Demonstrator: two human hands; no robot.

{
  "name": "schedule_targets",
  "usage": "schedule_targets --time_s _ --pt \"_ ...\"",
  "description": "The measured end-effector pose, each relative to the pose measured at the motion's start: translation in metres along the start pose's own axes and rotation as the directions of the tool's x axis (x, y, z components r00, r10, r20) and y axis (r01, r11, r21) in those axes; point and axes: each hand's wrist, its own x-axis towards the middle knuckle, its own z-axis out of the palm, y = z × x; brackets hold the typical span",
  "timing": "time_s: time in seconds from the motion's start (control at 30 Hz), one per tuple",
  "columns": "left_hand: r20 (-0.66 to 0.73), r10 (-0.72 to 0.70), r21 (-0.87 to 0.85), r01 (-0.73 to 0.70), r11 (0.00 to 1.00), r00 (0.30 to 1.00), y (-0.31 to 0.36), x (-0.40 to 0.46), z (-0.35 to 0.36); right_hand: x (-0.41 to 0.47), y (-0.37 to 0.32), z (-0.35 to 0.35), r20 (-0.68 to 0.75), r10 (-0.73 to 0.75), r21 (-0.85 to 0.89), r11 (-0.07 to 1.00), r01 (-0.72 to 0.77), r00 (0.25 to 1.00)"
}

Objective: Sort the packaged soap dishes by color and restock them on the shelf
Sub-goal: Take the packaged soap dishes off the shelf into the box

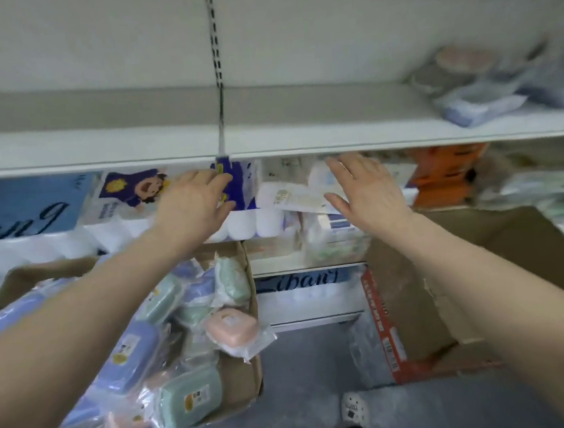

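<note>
Soap dishes [486,86] are seen blurred on the far-right shelf [301,134]; their colours are hard to make out. Nothing is held: the left hand [190,204] is spread with relaxed fingers before a tissue pack [130,195], and the right hand [366,190] is held open with straight fingers. More bagged dishes, blue, green and pink, are heaped in the near-left box [249,378], partly hidden by the left arm. An open carton [448,285] is cut off at right.
</note>
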Motion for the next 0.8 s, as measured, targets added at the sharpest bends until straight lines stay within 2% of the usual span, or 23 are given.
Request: schedule_targets --time_s 0.13,0.33,0.47,0.7,0.8 --pt "-0.059 0.102 -0.041 -0.105 0.994 0.993 0.048 0.066 -0.009 -0.009 0.081 -0.027 -0.012 0.126 -0.082 0.989 -0.126 0.992" --pt "-0.112 0.170 -0.096 -0.181 0.979 0.979 0.145 0.153 -0.002 -0.030 0.204 -0.034 -0.058 0.266 -0.137 0.953 -0.272 0.962" --pt "-0.095 0.180 -0.181 -0.195 0.964 0.979 0.218 0.216 0.010 -0.039 0.288 -0.027 -0.052 0.303 -0.126 0.943 -0.307 0.951" --pt "-0.136 0.253 -0.195 -0.276 0.941 0.958 0.345 0.313 0.036 -0.030 0.414 -0.007 -0.035 0.297 -0.115 0.947 -0.299 0.954" --pt "-0.075 0.234 -0.191 -0.244 0.951 0.969 0.382 0.346 0.050 -0.014 0.450 0.003 -0.040 0.266 -0.106 0.957 -0.269 0.963"
